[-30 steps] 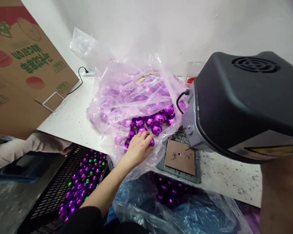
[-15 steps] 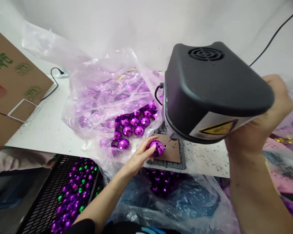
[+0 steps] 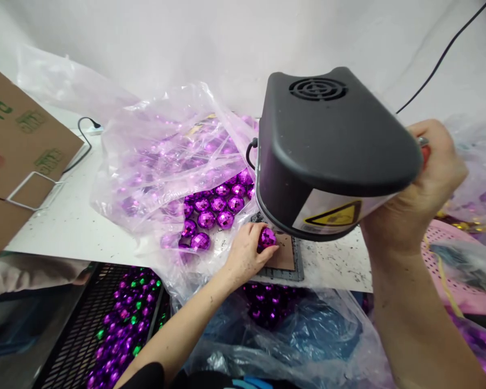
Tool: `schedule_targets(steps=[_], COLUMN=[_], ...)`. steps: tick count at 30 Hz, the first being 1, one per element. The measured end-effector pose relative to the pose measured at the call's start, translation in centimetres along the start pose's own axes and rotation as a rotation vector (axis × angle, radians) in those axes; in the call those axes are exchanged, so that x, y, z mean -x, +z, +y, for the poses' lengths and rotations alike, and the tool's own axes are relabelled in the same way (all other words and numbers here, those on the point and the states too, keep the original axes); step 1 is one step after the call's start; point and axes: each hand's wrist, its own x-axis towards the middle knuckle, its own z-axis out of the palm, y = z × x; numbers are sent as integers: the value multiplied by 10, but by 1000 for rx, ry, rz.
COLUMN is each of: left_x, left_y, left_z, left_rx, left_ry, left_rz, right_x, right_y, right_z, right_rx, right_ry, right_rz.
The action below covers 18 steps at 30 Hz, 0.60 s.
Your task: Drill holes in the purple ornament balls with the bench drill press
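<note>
My left hand point(image 3: 245, 251) is closed around a purple faceted ball ornament point(image 3: 268, 236), thumb on the near side and fingers on the far side. The ornament is over a brown board point(image 3: 283, 259) that lies on a dark, speckled base point(image 3: 300, 265). In my right hand point(image 3: 435, 167) is a bulky black handheld device point(image 3: 328, 140) with a round vent on top and a yellow warning triangle on its side. Its body is above and to the right of the ornament; its underside is hidden. More purple ornaments point(image 3: 217, 203) spill from a clear plastic bag point(image 3: 146, 146) beside my left hand.
A cardboard box point(image 3: 20, 146) stands at the left. Below the white table point(image 3: 73, 227), a black crate point(image 3: 73, 319) holds purple and green ornaments. A pink basket point(image 3: 441, 270) is at the right. A black cable point(image 3: 445, 56) runs along the wall.
My left hand has turned the ornament and shifted it slightly up, with its fingers now farther around it. The device appears farther left, while the whole view has shifted somewhat too.
</note>
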Motion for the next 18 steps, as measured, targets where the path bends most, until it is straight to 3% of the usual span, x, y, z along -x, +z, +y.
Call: schedule_targets(steps=[8,13,18], left_x=[-2,-3,-2], left_y=[31,32,30], left_z=[-1,-3,-3], left_rx=[19,53,101], left_ry=[-17,-6,-18], left_rz=[72,64,52], right_x=[0,4,33], right_y=[-2,-8,-24], right_z=[2,-2,-3], right_rx=[-10,18,32], right_ry=[-4,-48,-171], right_rz=[-30,-21,44])
